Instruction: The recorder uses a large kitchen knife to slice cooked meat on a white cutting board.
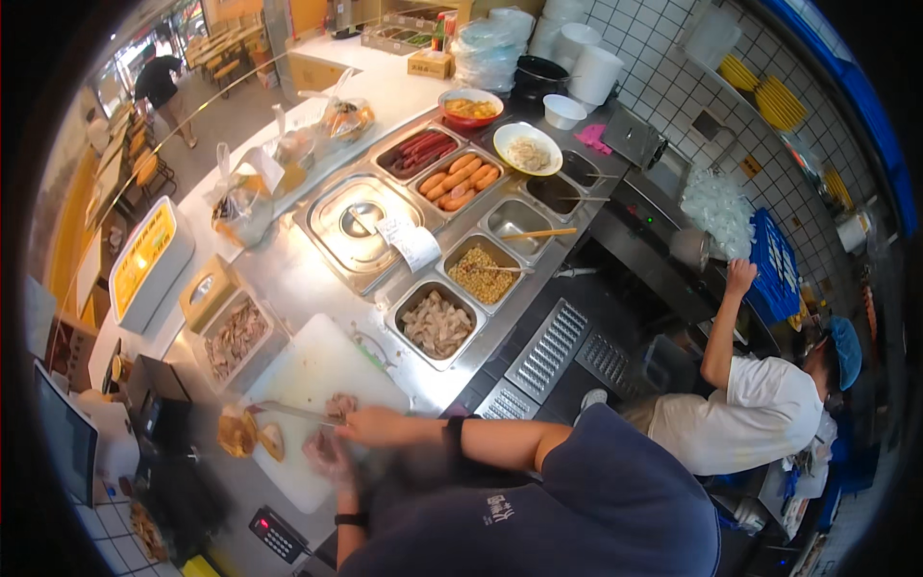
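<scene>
My right hand (364, 427) grips a kitchen knife (297, 413), its blade lying level above a white cutting board (321, 360) and reaching left. My left hand (335, 472), which seems to wear a clear glove, holds a piece of cooked meat (317, 447) at the board's near side. More chopped meat (341, 405) lies on the board just beyond the blade. Beside the knife's tip, at the board's left edge, are a browned flatbread bun (238, 434) and a paler bun piece (272, 441).
A tub of chopped meat (234, 339) stands beyond the board. Steel pans hold pale slices (438, 324), corn kernels (483, 274) and sausages (459, 182). A lidded pan (360, 220) bears a paper slip. A keypad device (277, 535) lies nearby. At right stands a co-worker (750, 411).
</scene>
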